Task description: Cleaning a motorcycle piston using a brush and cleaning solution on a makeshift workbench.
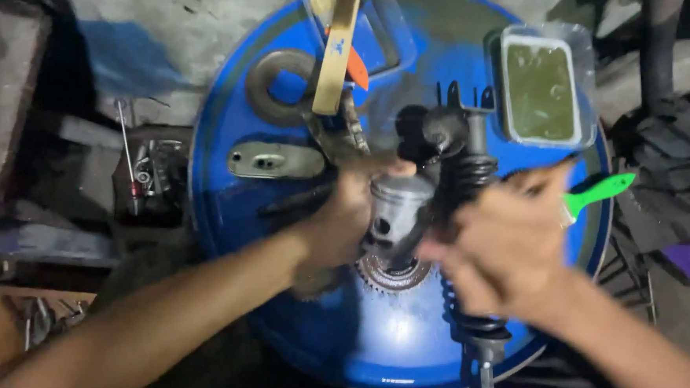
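Blue and round, the drum top (283, 213) is my work table, with dark clutter on the floor around it. Far left on it I see a flat grey metal plate (275, 160). Next comes my left hand (338, 218), its fingers wrapped around the side of a silver piston (397, 211) held up over a toothed gear (396, 274). My right hand (505, 248) touches the piston's lower right side; it is blurry, so I cannot tell its grip. A black spring shock (464, 180) lies behind. Far right sit a tub of green stuff (540, 89) and a green handle (601, 191).
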